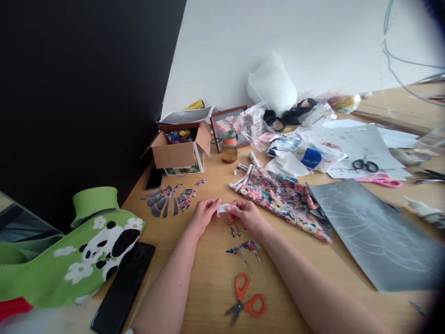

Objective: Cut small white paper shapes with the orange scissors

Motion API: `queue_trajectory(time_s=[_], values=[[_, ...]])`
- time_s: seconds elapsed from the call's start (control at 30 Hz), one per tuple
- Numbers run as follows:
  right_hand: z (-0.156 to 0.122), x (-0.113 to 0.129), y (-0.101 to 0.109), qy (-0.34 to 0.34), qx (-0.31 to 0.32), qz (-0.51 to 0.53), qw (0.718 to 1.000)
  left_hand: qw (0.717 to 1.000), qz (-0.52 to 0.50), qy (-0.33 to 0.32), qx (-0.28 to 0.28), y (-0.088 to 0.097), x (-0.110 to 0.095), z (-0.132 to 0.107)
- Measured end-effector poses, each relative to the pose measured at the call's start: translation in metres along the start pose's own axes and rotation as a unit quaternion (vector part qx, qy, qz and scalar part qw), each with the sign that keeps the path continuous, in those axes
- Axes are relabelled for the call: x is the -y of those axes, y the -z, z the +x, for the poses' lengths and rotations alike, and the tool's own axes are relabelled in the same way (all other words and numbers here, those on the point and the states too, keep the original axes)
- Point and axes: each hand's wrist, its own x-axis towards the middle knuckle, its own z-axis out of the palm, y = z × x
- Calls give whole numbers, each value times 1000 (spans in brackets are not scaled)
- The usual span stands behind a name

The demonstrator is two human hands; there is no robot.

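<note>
Between my two hands, over the middle of the wooden table, is a small white piece point(223, 208) that looks like paper or tape. My left hand point(207, 211) pinches its left end, and my right hand point(246, 214) pinches its right end. Floral fabric cutouts point(245, 250) lie on the table just below my hands. Nearer to me are orange-handled scissors point(245, 301) with the blades partly apart. Left of my hands sit grey strips and floral cutouts point(168, 200) in a fan shape. A folded floral cloth point(278, 199) lies to the right.
On the left are a green panda bag point(100, 250), a black phone point(123, 287) and another phone point(155, 178). Behind stand an open cardboard box point(174, 155) and a jar point(229, 147). At right lie a grey patterned sheet point(375, 232), pink scissors point(382, 180) and black scissors point(365, 164).
</note>
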Motion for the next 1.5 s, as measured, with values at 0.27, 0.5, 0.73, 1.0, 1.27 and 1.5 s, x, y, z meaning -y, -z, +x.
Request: queue_trajectory(time_s=[0.27,0.5,0.73,1.0,1.27,1.5], values=[[0,-4,-2,38,-10,-61,997,1000,6,1,14,1,2,2],[6,-10,5,115,-27,-167,979,993,84,-60,-52,14,6,8],[9,-20,9,221,-65,-313,921,969,217,-116,-14,32,6,8],[3,-16,7,306,-13,-441,843,913,332,-234,-11,40,11,12],[4,-22,7,319,21,-522,791,859,437,-265,27,45,14,10],[0,-15,3,306,29,-559,770,829,509,-216,90,30,6,1]])
